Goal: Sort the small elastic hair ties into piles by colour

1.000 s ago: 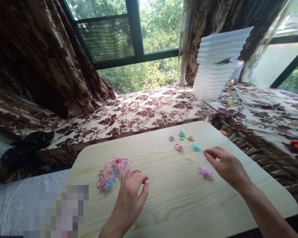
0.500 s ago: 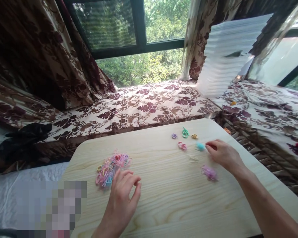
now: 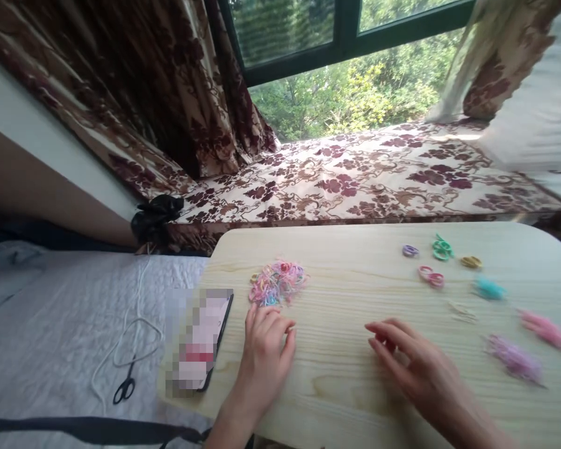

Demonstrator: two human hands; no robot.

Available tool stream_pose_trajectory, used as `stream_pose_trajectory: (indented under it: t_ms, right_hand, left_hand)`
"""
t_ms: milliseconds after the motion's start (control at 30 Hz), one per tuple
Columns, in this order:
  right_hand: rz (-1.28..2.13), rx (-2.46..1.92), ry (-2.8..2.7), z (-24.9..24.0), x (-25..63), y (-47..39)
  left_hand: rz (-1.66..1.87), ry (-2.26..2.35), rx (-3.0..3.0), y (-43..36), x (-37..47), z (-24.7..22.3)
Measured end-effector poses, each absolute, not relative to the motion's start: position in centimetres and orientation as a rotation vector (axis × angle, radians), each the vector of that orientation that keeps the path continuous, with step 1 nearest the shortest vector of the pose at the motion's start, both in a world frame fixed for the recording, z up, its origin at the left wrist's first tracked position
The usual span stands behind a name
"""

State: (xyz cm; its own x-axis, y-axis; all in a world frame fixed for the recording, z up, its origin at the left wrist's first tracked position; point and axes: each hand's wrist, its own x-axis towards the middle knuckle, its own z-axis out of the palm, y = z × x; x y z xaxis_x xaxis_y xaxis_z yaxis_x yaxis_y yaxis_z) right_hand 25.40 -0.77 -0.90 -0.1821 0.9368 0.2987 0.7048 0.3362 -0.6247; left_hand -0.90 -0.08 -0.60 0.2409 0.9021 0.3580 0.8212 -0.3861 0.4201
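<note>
Nearest us, our right hand (image 3: 416, 358) hangs over the pale desk (image 3: 341, 268), to the right of the mixed pile of coloured bands (image 3: 279, 282) and closer to us than it, thumb and fingertips drawn to a narrow gap. Our left hand (image 3: 267, 343) lies just on the near side of the pile, fingers loosely curled, a narrow gap beside the thumb. Left of the pile we see black-handled scissors (image 3: 124, 390) on the bed (image 3: 65, 324) and, closer to it, a phone (image 3: 212, 337) with its screen blurred out. Well to the right of the pile, from near to far, lie a lilac bundle (image 3: 514, 360), a pink bundle (image 3: 546, 330), cream bands (image 3: 462, 312), a blue bundle (image 3: 489, 289), pink rings (image 3: 431, 276), yellowish rings (image 3: 471, 262), purple rings (image 3: 410, 251) and green rings (image 3: 442, 247). Beyond the pile, past the desk, are a black bag (image 3: 153, 215) to its left, a flowered ledge cover (image 3: 341, 184) and, farthest, the dark-framed window (image 3: 348, 47).
</note>
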Motion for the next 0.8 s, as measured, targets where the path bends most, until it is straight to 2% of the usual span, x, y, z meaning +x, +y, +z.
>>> stream_pose_trajectory:
  t_ms: [67, 367, 633, 800]
  right_hand:
    - [0.488, -1.391, -1.99, -1.5, 24.0, -0.8]
    - [0.167, -1.301, -2.042, -3.4, 23.7, -0.5]
    - [0.108, -1.247, -2.026, -3.0, 23.4, -0.2]
    - [0.197, -1.278, -2.017, -3.5, 23.6, -0.2]
  left_hand:
    - [0.824, 1.72, 2.332, -0.1, -1.9, -0.6]
    - [0.767, 1.93, 2.309, 1.0, -4.5, 0.0]
    - [0.808, 2.047, 2.283, 2.4, -3.6, 0.4]
    - [0.781, 2.058, 2.29, 2.7, -3.0, 0.4]
